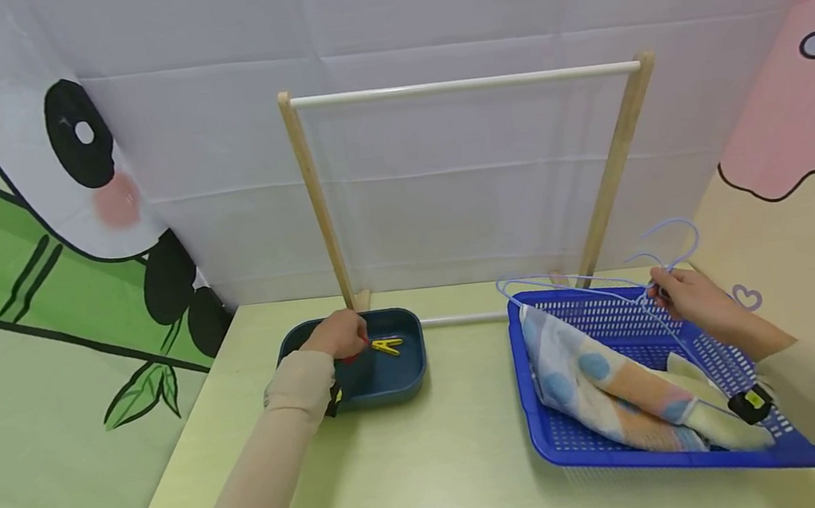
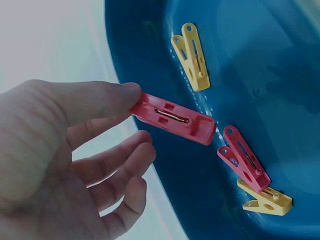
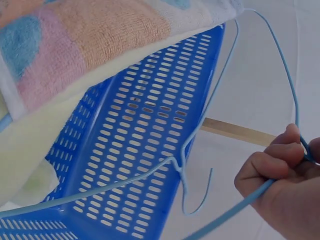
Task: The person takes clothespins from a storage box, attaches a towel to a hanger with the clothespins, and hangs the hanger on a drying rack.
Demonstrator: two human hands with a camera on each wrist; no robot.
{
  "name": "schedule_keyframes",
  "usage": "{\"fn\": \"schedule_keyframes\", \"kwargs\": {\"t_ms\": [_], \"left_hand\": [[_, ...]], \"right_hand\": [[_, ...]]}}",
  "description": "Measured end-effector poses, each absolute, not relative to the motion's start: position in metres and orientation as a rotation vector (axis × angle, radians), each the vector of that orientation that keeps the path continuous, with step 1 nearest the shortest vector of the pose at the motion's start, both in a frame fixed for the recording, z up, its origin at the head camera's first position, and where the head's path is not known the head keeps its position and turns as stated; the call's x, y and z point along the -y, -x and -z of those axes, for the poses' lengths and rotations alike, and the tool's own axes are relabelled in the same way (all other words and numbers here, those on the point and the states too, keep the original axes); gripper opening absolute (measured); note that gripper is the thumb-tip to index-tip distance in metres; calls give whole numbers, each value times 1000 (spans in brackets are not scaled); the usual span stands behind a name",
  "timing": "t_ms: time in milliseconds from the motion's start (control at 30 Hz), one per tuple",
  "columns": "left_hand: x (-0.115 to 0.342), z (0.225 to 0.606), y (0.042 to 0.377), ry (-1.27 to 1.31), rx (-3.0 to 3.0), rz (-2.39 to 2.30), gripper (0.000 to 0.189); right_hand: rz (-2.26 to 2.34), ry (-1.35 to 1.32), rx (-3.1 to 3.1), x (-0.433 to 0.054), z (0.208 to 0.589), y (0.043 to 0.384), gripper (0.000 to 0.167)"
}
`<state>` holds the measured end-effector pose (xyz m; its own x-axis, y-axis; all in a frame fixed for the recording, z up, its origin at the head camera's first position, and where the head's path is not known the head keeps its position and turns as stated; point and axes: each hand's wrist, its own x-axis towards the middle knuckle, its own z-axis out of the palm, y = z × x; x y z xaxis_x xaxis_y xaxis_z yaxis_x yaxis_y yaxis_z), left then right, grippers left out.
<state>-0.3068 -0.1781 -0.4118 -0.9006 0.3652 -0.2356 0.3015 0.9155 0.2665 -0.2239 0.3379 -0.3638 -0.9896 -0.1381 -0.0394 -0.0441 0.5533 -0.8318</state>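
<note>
Over the dark blue basin (image 1: 412, 375), my left hand (image 1: 341, 334) pinches a red clothespin (image 2: 172, 120) between thumb and index finger, the other fingers loosely bent. Inside the basin lie another red clothespin (image 2: 244, 157) and two yellow clothespins, one (image 2: 192, 57) apart and one (image 2: 266, 198) touching the red one. My right hand (image 1: 693, 305) grips a light blue wire hanger (image 3: 285, 65) near its hook. A second hanger (image 3: 182, 170) shows beside it. A patterned towel (image 1: 580, 377) hangs folded over hanger wire, above and partly within the blue basket (image 1: 525, 408).
A drying rack with wooden posts (image 1: 319, 205) and a white top bar (image 1: 464, 85) stands at the back of the table, behind basin and basket. Its low white bar (image 1: 464, 319) runs between them. Pale yellow cloth (image 1: 729, 427) lies at the basket's right.
</note>
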Motion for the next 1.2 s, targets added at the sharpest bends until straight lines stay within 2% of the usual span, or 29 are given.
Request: {"fn": "schedule_keyframes", "kwargs": {"t_ms": [200, 433, 633, 933, 1200], "left_hand": [[179, 407, 297, -405, -2826, -366, 9], [185, 410, 294, -421, -2836, -417, 9], [190, 411, 294, -434, -2857, -480, 2], [186, 409, 292, -367, -2867, -524, 44], [182, 405, 290, -448, -2880, -530, 29]], "right_hand": [[1365, 106, -2782, -335, 357, 222, 57], [1214, 136, -2893, -329, 342, 217, 59], [1103, 193, -2964, -325, 328, 216, 56], [1041, 238, -3017, -322, 315, 220, 54], [1002, 250, -3115, -317, 299, 222, 53]]}}
